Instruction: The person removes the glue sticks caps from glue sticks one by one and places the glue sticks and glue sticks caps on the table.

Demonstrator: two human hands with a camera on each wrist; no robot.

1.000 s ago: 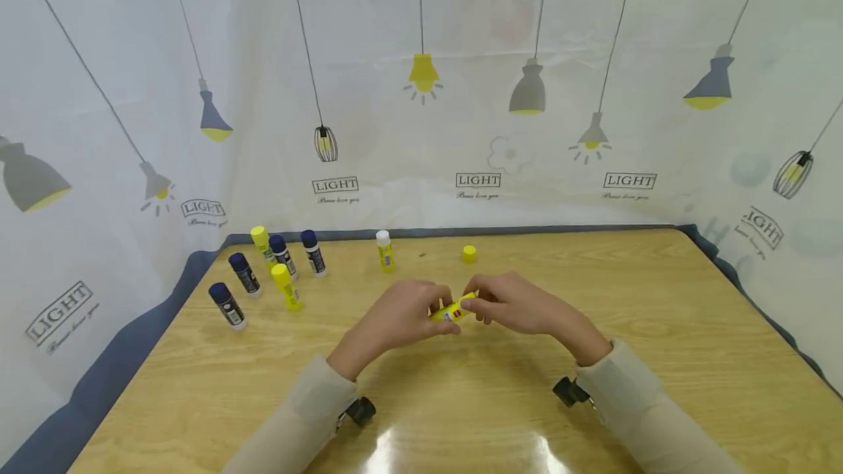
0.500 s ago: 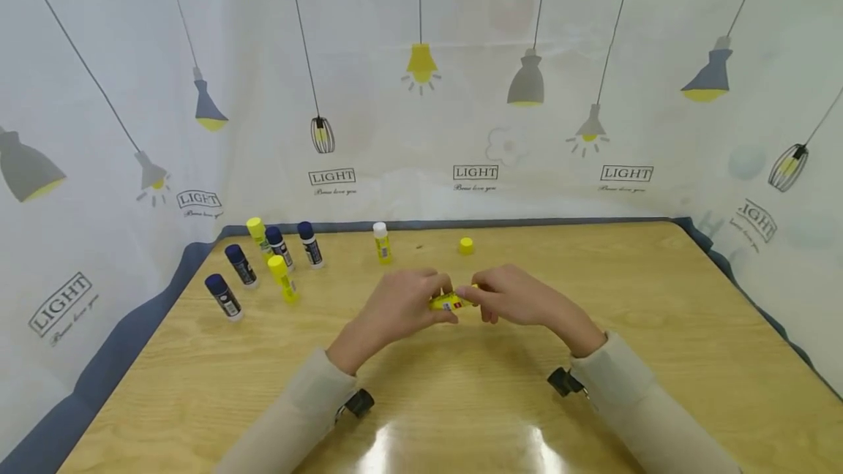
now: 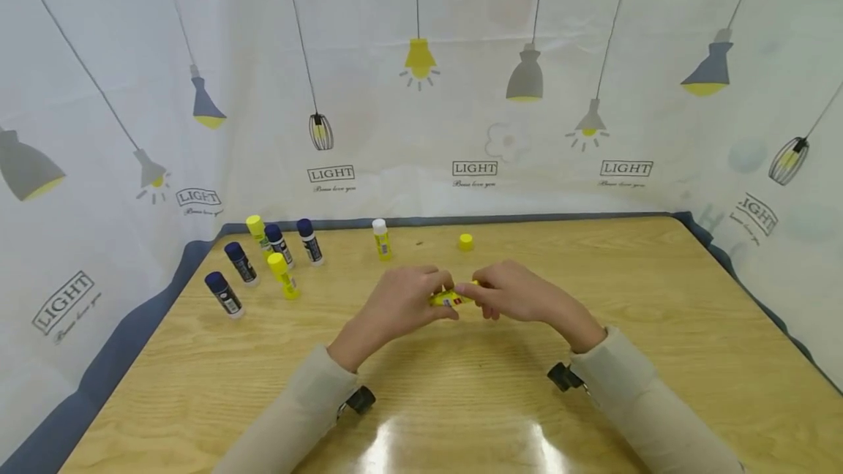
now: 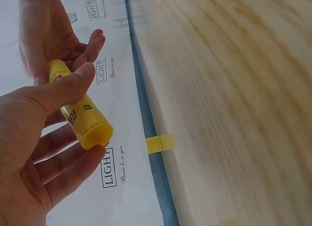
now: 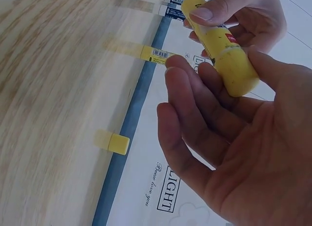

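Observation:
A yellow glue stick (image 3: 448,300) lies nearly level between both hands above the table. My left hand (image 3: 411,302) grips its barrel (image 4: 80,111) with the thumb on top and fingers beneath. At the other end, my right hand (image 3: 516,292) pinches the glue stick's smooth yellow end piece (image 5: 236,73) between thumb and index finger. A seam separates this end piece from the labelled barrel. Beyond the hands, a loose yellow cap (image 3: 465,242) stands on the table. Left of it is an upright yellow glue stick with a white top (image 3: 382,240).
At the back left of the wooden table (image 3: 461,401) stand several upright glue sticks: dark blue-capped ones (image 3: 224,295) and two yellow-capped ones (image 3: 283,275). A printed curtain (image 3: 408,123) hangs behind the table's far edge.
The held glue stick has turned from slanting to nearly level, and my right fingers cover more of its end. The head view has shifted slightly. The standing things stay put.

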